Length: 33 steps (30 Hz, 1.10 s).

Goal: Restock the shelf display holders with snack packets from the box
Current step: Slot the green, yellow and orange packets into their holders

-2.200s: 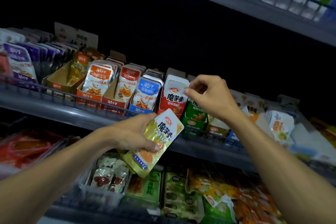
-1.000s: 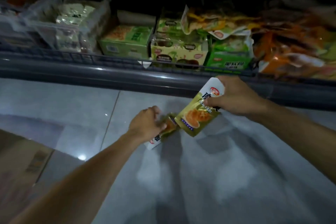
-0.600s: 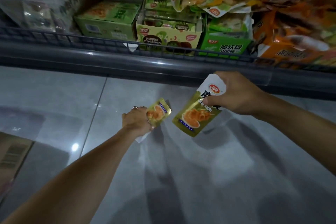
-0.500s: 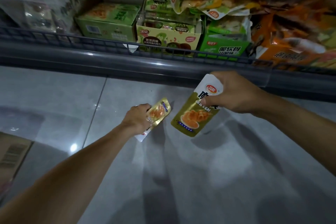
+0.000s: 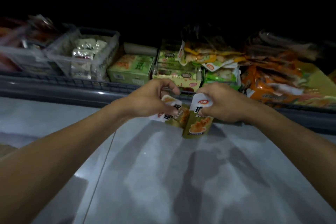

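head view looks down at a grey tiled floor (image 5: pixel 163 178) before a low shelf with a grey wire front rail (image 5: pixel 72 82). left hand (image 5: pixel 154 100) curls thumb and fingers around white-and-gold foil snack packets (image 5: pixel 171 114); right hand (image 5: pixel 221 103) pinches the white top of another gold foil packet (image 5: pixel 198 123), hanging just beside them. neither is in a holder yet, so placing them remains. no box shows clearly, so the remaining stock is unknown.

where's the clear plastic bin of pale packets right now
In the head view, the clear plastic bin sits upper left on the bottom shelf, just left of the green carton.
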Each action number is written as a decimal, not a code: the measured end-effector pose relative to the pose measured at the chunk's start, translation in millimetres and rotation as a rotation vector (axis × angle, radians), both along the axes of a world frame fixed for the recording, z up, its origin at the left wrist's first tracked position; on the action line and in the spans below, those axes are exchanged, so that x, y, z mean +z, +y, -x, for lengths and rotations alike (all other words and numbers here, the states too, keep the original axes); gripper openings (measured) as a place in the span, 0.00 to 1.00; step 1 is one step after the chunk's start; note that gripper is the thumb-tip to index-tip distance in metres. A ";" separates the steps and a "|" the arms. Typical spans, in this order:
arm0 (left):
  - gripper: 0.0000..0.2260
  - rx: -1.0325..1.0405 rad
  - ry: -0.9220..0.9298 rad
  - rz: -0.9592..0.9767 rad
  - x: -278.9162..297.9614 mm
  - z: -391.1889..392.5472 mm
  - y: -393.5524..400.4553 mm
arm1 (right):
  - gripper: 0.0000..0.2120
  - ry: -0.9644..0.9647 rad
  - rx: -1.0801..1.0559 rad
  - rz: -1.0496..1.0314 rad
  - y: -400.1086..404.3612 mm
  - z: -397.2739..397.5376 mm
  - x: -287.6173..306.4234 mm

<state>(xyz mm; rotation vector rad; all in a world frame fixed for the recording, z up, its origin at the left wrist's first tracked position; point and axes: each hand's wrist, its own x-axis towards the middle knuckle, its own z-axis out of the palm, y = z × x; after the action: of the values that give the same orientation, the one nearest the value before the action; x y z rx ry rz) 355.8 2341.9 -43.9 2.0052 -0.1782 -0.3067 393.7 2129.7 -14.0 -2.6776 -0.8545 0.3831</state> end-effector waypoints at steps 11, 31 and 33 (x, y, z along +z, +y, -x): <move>0.20 0.201 -0.049 0.470 104.9 -25.3 5.3 | 0.09 0.150 -0.170 -0.547 10.8 -19.5 87.0; 0.26 -0.121 -0.110 0.135 226.3 -58.2 16.2 | 0.21 -0.163 -0.239 -0.827 37.8 -65.9 210.2; 0.29 -0.096 -0.113 0.143 242.5 -59.8 16.7 | 0.20 -0.083 -0.201 -0.839 39.2 -72.0 230.0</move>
<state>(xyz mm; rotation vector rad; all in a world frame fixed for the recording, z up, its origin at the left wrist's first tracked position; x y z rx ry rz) 415.6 2358.6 198.6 1.8767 -0.3593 -0.2344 465.7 2168.9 216.0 -1.9658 -0.5746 -0.1249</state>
